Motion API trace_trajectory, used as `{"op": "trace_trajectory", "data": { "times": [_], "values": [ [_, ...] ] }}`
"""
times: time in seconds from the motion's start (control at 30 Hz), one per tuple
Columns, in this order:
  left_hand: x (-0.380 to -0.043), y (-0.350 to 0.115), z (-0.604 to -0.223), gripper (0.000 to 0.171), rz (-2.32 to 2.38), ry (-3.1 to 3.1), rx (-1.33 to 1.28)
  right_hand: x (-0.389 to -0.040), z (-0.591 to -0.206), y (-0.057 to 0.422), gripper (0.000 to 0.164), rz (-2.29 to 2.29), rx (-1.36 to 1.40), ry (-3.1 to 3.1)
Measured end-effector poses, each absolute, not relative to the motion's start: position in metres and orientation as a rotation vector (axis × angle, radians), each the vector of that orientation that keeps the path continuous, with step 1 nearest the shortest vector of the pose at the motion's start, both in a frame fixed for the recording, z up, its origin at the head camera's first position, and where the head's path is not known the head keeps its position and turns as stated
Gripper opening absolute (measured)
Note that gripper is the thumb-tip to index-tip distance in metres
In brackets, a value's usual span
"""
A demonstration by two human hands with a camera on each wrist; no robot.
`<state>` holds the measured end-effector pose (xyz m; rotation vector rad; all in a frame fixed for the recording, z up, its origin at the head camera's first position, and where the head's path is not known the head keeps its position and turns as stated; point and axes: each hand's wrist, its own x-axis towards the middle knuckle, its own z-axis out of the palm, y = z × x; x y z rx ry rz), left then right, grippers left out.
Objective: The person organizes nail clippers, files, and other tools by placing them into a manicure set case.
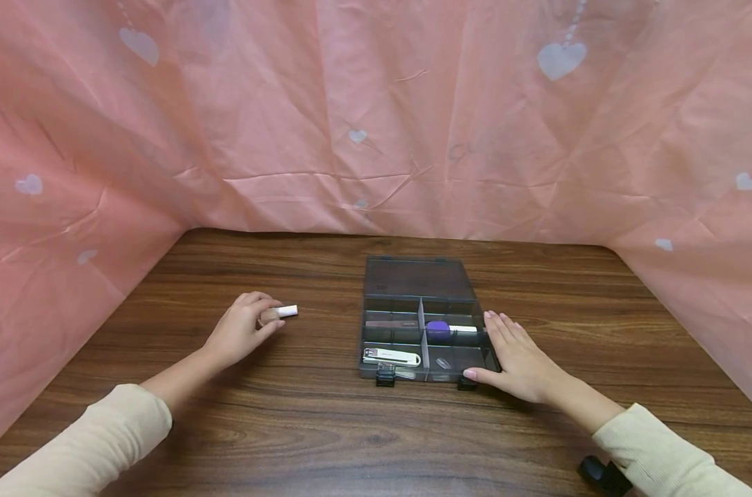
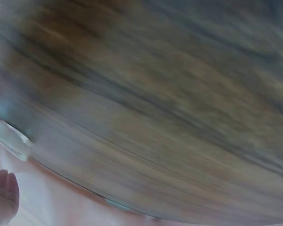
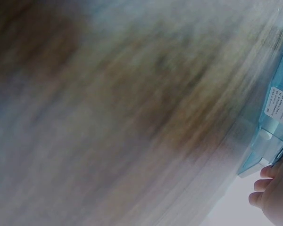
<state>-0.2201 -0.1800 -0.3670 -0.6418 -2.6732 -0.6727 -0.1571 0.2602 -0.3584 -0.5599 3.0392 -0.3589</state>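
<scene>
In the head view my left hand (image 1: pixel 242 328) pinches a small nail polish bottle (image 1: pixel 287 311) between thumb and fingers, its white cap pointing right. Most of the bottle's body is hidden by the fingers. My right hand (image 1: pixel 520 364) rests with straight fingers along the right side of a dark see-through divided box (image 1: pixel 365 338), thumb at its front corner. Inside the box lie a white nail clipper (image 1: pixel 391 357), a purple bottle with a white cap (image 1: pixel 439 330), a flat brownish strip (image 1: pixel 391 324) and a small clear piece (image 1: pixel 443 363).
The box's lid (image 1: pixel 418 277) is folded back toward the curtain, and two black latches (image 1: pixel 385 375) hang at the front. Pink curtain (image 1: pixel 376 117) encloses the wooden table (image 1: pixel 258 435). A black object (image 1: pixel 602 475) is at the right sleeve.
</scene>
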Motion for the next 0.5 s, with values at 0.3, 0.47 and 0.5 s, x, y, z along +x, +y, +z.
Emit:
{"op": "trace_trajectory", "data": {
  "times": [0.3,0.47,0.5],
  "values": [
    [-0.227,-0.203,-0.373,0.04,-0.709,-2.734,-0.543,-0.158,-0.359,0.26,0.101,-0.347,-0.569,3.045],
    [-0.232,-0.21,-0.377,0.04,-0.762,-2.768,-0.506,-0.158,-0.359,0.26,0.101,-0.354,-0.562,3.04],
    [-0.232,-0.211,-0.378,0.039,-0.768,-2.775,-0.495,-0.157,-0.359,0.26,0.101,-0.354,-0.561,3.039]
  ]
}}
